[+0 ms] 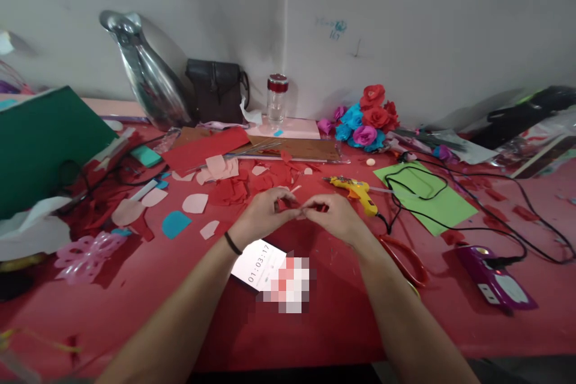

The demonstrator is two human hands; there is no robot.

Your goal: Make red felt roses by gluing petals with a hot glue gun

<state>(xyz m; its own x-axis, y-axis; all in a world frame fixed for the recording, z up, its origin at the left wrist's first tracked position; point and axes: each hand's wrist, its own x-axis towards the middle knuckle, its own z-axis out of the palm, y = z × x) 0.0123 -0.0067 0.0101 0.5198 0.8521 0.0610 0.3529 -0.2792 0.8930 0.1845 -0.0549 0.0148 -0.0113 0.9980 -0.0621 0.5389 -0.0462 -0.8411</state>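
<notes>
Left hand (261, 216), right hand (339, 218), paper (301, 207) between

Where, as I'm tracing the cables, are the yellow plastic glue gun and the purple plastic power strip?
Yellow plastic glue gun (360, 186): head view, on its upper body.
Purple plastic power strip (504, 285): head view, on its white panel.

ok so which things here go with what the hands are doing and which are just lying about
Likely in use:
- cut paper pieces
- yellow glue gun
- paper flowers, perhaps finished ones

Probably just lying about:
- metal jug
- dark bag
- lidded glass jar
- phone, though its timer may matter
</notes>
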